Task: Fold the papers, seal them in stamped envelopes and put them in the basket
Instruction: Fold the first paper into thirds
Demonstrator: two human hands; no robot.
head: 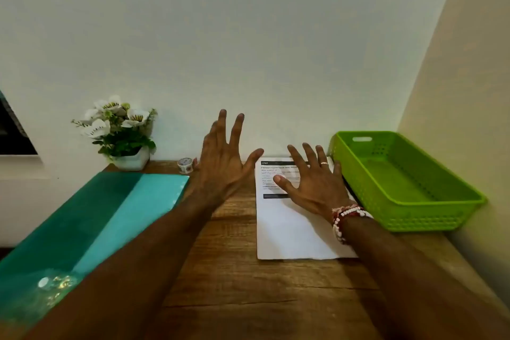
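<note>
A white printed paper (292,232) lies flat on the wooden table (234,284), just left of an empty green plastic basket (408,215). My right hand (311,185) is spread open over the upper part of the paper, fingers straight, holding nothing. My left hand (223,160) is raised above the table to the left of the paper, fingers spread wide and empty. No envelope shows as such.
A teal folder or sheet (91,226) covers the table's left side. A white pot of artificial flowers (121,132) and a small round tape roll (185,165) stand at the back by the wall. A side wall rises right of the basket.
</note>
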